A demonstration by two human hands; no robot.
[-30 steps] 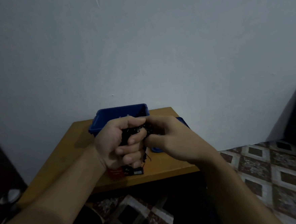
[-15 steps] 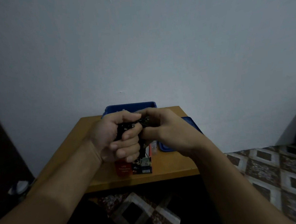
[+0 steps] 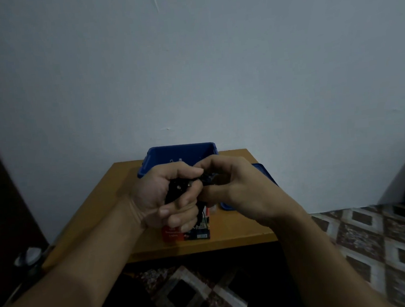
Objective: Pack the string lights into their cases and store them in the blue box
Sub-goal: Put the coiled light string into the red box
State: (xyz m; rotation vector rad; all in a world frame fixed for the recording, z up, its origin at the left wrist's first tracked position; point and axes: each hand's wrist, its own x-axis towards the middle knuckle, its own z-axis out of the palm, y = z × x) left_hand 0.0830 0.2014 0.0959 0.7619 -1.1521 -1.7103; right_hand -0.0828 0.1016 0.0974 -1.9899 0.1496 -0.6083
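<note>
While the left grip (image 3: pixel 168 199) curls tight around a black bundle of string lights (image 3: pixel 178 187), the right grip (image 3: pixel 235 187) pinches the bundle's end just beside it. Below both, a red-and-black case (image 3: pixel 178 235) rests on the table (image 3: pixel 100 208). The blue box (image 3: pixel 180 152) sits behind them, and a blue lid (image 3: pixel 264 173) lies behind the right grip.

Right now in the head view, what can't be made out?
All head view.
String lights: mostly buried in the left hand and right hand; coil state unclear.
Case: top hidden under the left hand; print too dim, small.
Blue box: contents blocked by both hands.
Flat blue piece: largely behind the right hand.
</note>
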